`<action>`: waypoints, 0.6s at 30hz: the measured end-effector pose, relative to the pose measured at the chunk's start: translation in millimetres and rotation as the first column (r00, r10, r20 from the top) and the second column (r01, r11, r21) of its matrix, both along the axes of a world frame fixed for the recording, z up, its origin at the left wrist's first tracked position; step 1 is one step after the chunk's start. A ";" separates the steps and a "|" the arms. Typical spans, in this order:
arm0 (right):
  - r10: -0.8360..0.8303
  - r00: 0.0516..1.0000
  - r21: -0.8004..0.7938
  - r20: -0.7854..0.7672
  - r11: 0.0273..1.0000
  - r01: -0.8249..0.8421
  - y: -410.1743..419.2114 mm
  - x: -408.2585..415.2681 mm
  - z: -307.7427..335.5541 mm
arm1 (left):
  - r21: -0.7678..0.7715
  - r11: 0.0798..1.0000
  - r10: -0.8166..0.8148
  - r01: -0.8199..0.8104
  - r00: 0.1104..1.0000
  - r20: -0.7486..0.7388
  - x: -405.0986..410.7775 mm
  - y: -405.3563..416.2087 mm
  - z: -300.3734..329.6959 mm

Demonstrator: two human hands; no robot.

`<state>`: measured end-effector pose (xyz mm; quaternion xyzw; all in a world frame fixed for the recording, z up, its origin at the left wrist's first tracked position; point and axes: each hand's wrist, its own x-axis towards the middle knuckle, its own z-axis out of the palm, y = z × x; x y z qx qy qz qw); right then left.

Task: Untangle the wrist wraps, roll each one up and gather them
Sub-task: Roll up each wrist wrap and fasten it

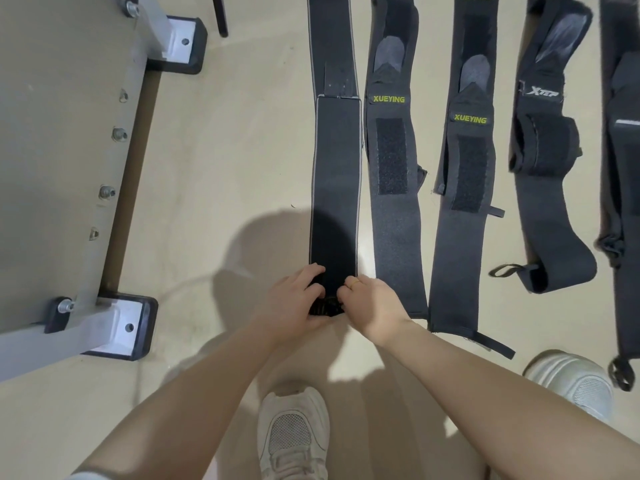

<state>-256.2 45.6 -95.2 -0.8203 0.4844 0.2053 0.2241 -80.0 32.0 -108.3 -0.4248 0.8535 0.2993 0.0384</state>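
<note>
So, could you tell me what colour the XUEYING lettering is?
Yellow-green on the dark XUEYING wrap, clearest in the head view.

"XUEYING" on two wraps (pixel 389 98) (pixel 470 118); "XTEP" on another wrap (pixel 542 92)

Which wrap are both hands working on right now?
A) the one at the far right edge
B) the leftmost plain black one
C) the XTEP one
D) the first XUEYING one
B: the left hand and right hand both pinch the near end of the leftmost plain black wrap, where a small roll has begun; the XUEYING wraps and the XTEP wrap lie untouched on the floor.
</note>
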 end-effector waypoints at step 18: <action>-0.218 0.972 0.014 0.088 0.976 0.218 -20.1 -8.6 9.7 | -0.047 0.953 0.296 -0.299 0.954 -0.056 -22.4 -14.9 5.0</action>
